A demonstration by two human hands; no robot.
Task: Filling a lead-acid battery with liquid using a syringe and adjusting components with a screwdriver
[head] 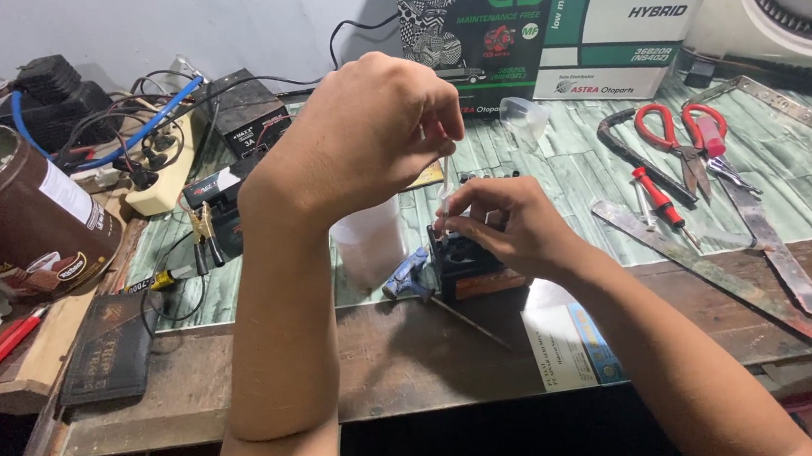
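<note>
A small black battery (466, 264) stands near the front of the workbench. My right hand (506, 226) rests on top of it, fingers closed around the lower end of a thin clear tube (444, 192). Raised above it, my left hand (371, 130) pinches the upper end of the same tube between thumb and fingers. A white plastic cup (369, 245) stands just left of the battery, partly hidden by my left forearm. A blue-handled screwdriver (409, 277) lies in front of the battery.
Red-handled scissors (680, 133), a red screwdriver (659, 199) and metal strips (768, 231) lie at the right. Two battery boxes (553, 18) stand at the back. A brown tin (14, 212), a power strip with cables (149, 155) and a black charger (241, 111) crowd the left.
</note>
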